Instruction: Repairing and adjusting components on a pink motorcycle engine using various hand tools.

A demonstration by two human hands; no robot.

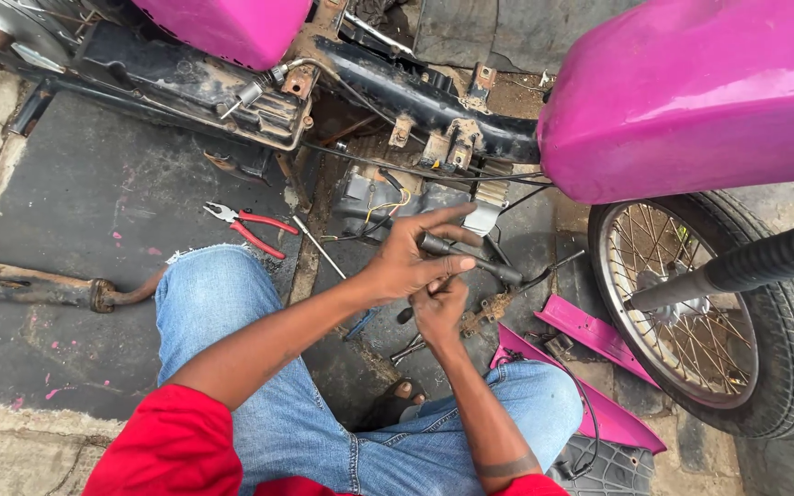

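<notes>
From the head camera, the left hand (406, 262) pinches a dark socket driver (470, 258) between thumb and fingers, index finger raised. The right hand (438, 308) sits just beneath, fingers curled, seemingly around the tool's lower part, though the grip is hidden. Both hover over the stripped motorcycle frame (434, 106). With so light a pinch, the tool could slip among the loose parts on the ground. Red-handled pliers (250, 227) lie nearby.

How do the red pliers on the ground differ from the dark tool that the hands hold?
The pliers lie on the dark mat, untouched; the dark tool is gripped in the left hand, with the right hand just beneath it. The pliers have two red handles and bare metal jaws; the dark tool is one straight, black rod-like piece. The pliers lie left of the knee, the dark tool is above the ground. Both are hand tools near the pink motorcycle.
</notes>
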